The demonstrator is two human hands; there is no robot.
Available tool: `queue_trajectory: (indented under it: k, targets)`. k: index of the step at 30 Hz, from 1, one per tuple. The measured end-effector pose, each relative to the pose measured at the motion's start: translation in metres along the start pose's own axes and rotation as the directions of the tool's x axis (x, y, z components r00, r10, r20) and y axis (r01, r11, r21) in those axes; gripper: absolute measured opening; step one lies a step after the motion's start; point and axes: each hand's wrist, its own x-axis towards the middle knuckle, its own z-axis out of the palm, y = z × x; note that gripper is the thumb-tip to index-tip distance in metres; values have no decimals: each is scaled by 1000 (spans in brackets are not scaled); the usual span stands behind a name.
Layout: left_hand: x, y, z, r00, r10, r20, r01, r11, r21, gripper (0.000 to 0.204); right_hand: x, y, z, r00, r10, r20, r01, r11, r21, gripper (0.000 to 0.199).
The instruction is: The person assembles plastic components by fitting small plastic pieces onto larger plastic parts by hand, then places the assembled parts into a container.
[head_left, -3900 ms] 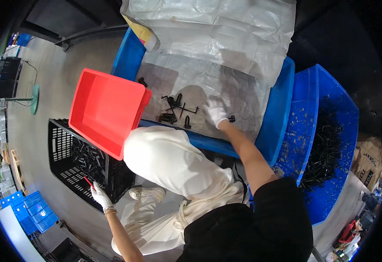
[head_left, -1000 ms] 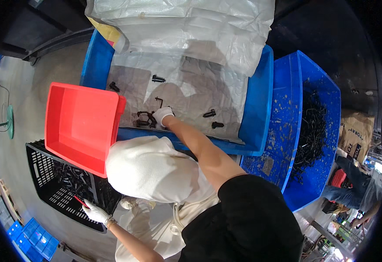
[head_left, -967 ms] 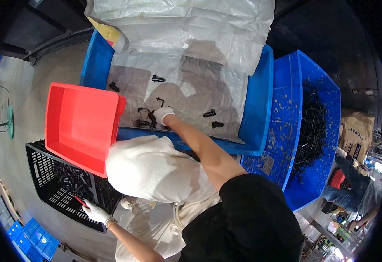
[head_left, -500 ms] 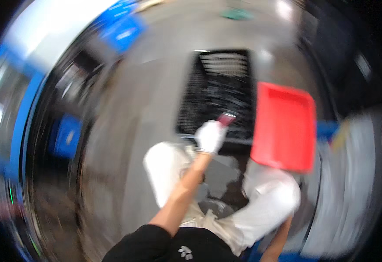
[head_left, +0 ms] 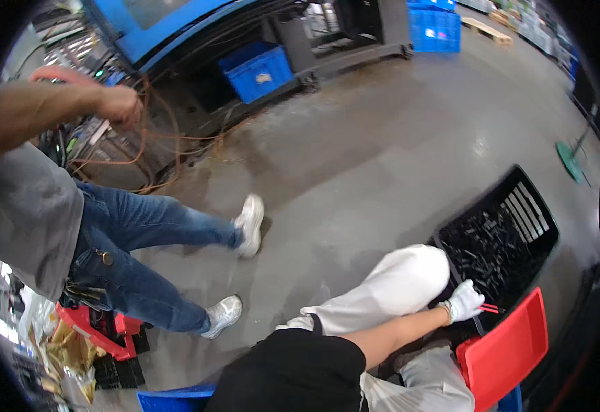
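One of the hands (head_left: 465,302), the left, gripping a red tool (head_left: 492,310), beside the black crate (head_left: 502,192), right unseen.

Single head-worn fisheye view, taken from above, tilted down across floor (head_left: 327,199); black crate (head_left: 514,184) framed toward right edge.

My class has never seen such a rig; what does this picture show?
There is no robot here, only a person working by hand. A wide fisheye camera worn on the head looks down, so straight edges bend toward the rim. The person's white-gloved left hand holds a slim red tool beside a black crate containing small black parts. A red tray is close by. The right hand is out of view. On the picture's left, a co-worker stands on the grey floor.
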Motion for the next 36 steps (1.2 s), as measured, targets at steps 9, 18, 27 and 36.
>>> queue_trajectory:
  k: [9,18,27,36]
  targets:
    - [14,28,9,985,-156,75,153,987,37,30,-119,88,-57,980,192,-45,-178,958,226,40]
    - [-9,81,-11,976,-55,-210,67,997,50,31,-244,127,-131,893,395,-217,-241,826,510,39]
    - [-17,148,-17,994,-16,-104,30,990,136,30,-573,134,-205,279,561,-780,-375,811,449,35]
    - [-18,133,-50,995,-96,-8,95,959,267,36,-838,-99,-25,-772,-161,-615,-626,355,694,46]
